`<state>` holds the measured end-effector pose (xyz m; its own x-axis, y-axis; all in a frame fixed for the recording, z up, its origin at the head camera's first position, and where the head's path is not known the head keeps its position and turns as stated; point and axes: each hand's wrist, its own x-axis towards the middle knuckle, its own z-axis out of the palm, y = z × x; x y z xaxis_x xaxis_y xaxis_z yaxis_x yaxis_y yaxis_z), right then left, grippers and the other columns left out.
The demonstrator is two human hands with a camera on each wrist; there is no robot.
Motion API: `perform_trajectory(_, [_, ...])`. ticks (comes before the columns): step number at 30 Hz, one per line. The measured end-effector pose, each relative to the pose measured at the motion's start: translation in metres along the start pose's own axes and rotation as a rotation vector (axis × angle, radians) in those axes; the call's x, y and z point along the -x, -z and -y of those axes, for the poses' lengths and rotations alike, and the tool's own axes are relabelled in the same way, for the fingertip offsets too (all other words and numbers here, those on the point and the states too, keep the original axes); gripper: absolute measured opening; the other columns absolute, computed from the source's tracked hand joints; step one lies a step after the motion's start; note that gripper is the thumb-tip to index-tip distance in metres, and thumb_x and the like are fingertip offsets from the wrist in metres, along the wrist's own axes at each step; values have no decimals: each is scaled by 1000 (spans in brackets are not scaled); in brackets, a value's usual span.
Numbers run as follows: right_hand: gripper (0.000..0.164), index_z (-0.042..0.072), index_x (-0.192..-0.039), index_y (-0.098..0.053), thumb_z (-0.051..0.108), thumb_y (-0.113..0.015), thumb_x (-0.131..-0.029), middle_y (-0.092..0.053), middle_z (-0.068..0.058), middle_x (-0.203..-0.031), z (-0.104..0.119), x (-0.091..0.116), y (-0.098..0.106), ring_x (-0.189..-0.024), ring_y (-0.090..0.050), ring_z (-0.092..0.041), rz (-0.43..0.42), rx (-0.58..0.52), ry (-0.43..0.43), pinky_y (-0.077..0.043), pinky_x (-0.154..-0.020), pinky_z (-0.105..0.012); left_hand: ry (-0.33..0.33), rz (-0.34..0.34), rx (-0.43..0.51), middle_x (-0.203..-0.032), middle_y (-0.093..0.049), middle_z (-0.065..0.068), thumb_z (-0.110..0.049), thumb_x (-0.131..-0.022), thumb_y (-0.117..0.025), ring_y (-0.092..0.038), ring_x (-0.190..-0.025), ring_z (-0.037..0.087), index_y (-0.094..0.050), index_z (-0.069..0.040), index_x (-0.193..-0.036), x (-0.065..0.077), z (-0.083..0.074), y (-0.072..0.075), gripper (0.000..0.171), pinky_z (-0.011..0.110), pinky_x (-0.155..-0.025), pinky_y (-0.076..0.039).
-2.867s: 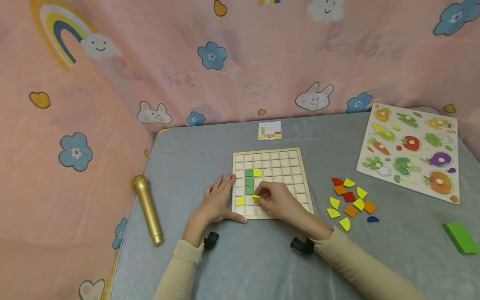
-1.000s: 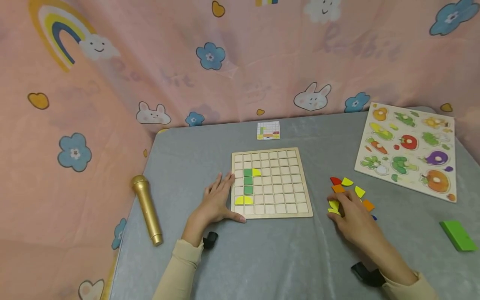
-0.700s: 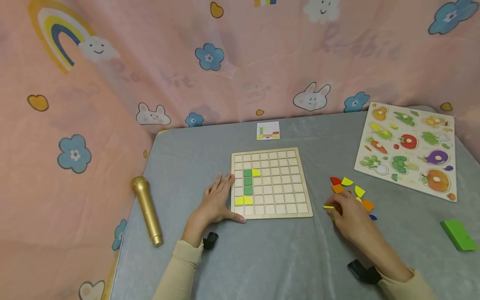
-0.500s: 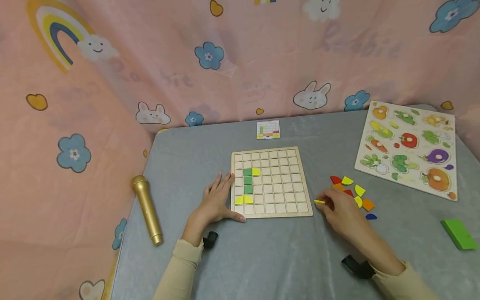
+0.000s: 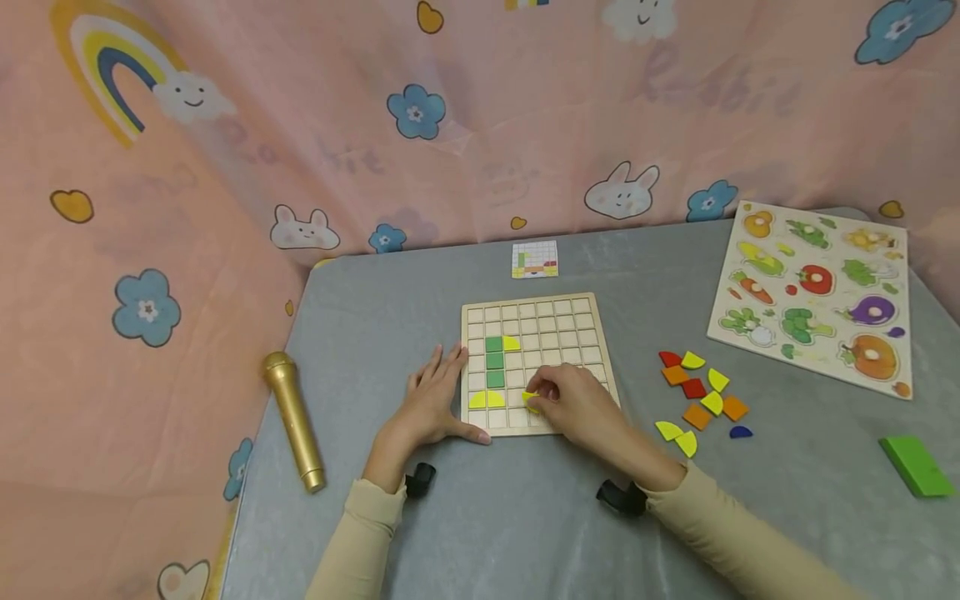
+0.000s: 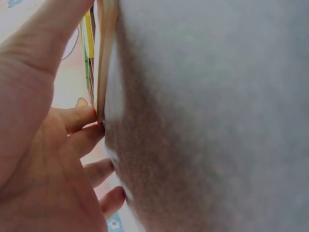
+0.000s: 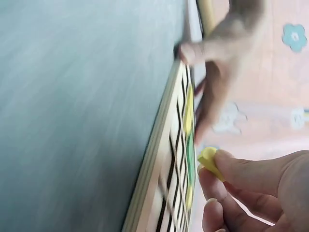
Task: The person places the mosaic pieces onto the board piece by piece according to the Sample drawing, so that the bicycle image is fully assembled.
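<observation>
My right hand point(image 5: 581, 404) pinches a yellow quarter-circle tile point(image 7: 208, 157) between thumb and fingers, over the lower middle of a wooden grid board point(image 5: 570, 323). My left hand point(image 5: 431, 404) lies spread at the board's left side; fingertips meet the left edge and the thumb sits at the front corner. In the left wrist view its fingers point(image 6: 87, 140) touch the board's edge. On the grid, green square tiles point(image 5: 495, 361) form a column, with one yellow quarter-circle point(image 5: 511, 343) beside the top one. Two more yellow tiles point(image 5: 487, 400) sit side by side below the column.
Loose red, orange, yellow and blue tiles point(image 5: 694, 388) lie right of the board. A small pattern card point(image 5: 535, 259) is behind it. A vegetable puzzle board point(image 5: 813, 292) and green block point(image 5: 917, 467) lie far right, a gold microphone point(image 5: 295, 421) left.
A second yellow tile now lies below the green column. My right hand went to the loose pile, picked up another yellow tile and came back over the board. The left hand stayed.
</observation>
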<state>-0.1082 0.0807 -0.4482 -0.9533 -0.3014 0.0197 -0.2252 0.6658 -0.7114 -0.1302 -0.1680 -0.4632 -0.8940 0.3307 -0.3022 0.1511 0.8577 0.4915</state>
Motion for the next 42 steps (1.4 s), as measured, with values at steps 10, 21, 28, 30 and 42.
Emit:
perform_trajectory(10, [8,10,-86,-77,6,-83,-90,-72,1,-78,30,-26,-43,-67,-60,-7,99,-76,11,-51,-64,-27,-14,0,-17,-181,-8,4,-49,-68,-100,3,-168,31,-15,-14,-172,-1,2,0,139,60,-131,-11])
perform_trajectory(21, [20,14,-72,-75,8,-90,-83,-63,0,-84,31,-26,-55,-82,-52,-17,25,44,35,-48,-69,-31,-22,-4,-24,-181,-9,6,-49,-67,-100,1,-168,33,-15,-12,-172,-1,2,0,140,61,-131,-12])
perform_trajectory(28, [17,14,-77,-73,9,-87,-85,-60,-1,-84,13,-11,-29,-84,-51,-17,13,79,-42,-46,-70,-32,-5,5,-20,-181,-6,3,-49,-67,-100,3,-168,31,-12,-15,-173,-2,2,-1,142,61,-131,-11])
perform_trajectory(30, [14,14,-81,-73,10,-86,-86,-60,-2,-85,3,0,-17,-86,-51,-19,-1,96,-63,-46,-73,-33,-6,3,-13,-181,-6,3,-49,-67,-101,4,-168,30,-12,-15,-173,-2,2,-2,142,61,-131,-10])
perform_trajectory(42, [18,4,-107,-73,8,-82,-92,-65,-19,-114,-67,77,54,-105,-56,-36,-59,146,-201,-49,-87,-53,1,5,-6,-181,-5,1,-46,-67,-101,5,-168,29,-11,-16,-173,-2,2,-3,142,61,-132,-8])
